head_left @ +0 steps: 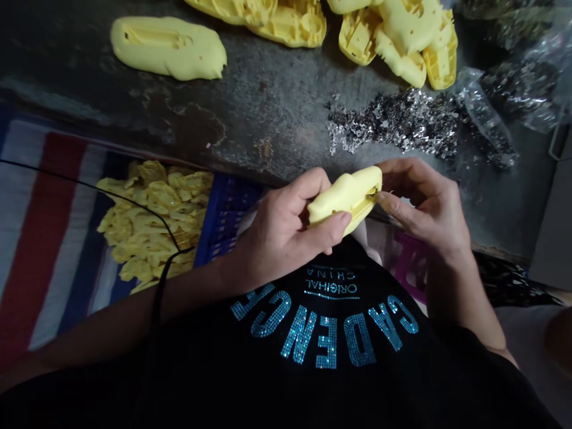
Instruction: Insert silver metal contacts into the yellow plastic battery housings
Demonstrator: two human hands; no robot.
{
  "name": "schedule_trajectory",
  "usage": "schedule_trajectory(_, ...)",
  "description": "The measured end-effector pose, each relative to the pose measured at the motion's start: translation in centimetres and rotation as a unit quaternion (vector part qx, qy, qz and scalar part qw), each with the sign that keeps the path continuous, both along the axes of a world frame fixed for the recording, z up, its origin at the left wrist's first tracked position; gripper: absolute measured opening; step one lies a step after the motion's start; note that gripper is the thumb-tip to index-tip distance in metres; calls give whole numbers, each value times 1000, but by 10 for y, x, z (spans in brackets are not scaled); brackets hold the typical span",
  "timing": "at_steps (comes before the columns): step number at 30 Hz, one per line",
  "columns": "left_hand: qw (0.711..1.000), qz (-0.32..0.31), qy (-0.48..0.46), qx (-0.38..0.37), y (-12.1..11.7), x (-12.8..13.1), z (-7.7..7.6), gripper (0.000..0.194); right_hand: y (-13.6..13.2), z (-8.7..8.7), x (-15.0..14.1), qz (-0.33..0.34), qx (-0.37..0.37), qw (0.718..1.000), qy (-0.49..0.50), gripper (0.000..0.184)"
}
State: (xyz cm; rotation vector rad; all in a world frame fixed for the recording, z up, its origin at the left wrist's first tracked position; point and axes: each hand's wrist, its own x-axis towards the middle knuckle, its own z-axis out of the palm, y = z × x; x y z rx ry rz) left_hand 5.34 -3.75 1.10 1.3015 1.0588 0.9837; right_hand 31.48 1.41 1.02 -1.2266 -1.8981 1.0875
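Observation:
My left hand [286,229] is closed around a yellow plastic shell [344,196], held just above my lap at the table's near edge. My right hand [424,205] touches the shell's right end, with thumb and forefinger pinched on a small metal part [372,193] at the shell's seam. The part is tiny and mostly hidden by my fingertips.
A pile of small shiny metal pieces [393,122] lies on the dark worktable [268,101], beside clear plastic bags [513,89]. More yellow shells lie at the back [167,47] [402,42]. A blue crate [223,217] holds several yellow parts [152,220] at lower left.

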Motion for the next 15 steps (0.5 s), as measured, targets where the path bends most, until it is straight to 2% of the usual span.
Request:
schedule_trajectory(3,995,3,62,72,3,5,2,27,5,-2,-1,11,-1,1000,-9,41)
schedule_trajectory(5,993,7,76,87,5,10,5,28,5,-6,-1,13,6,1000,-6,42)
schedule_trajectory(8,997,-2,50,63,4,13,7,29,-1,-17,0,5,6,999,47,34)
schedule_trajectory(10,999,-34,-13,21,4,9,5,30,-7,-25,0,-17,15,995,96,29)
schedule_trajectory(11,997,-59,-53,-6,4,6,3,39,-11,-29,1,-33,26,992,118,29)
schedule_trajectory(13,984,-122,-108,-65,9,-1,-3,69,-19,-38,2,-62,60,985,148,32)
schedule_trajectory(15,968,-198,-113,-106,17,-7,-8,98,-27,-46,4,-86,110,977,159,39)
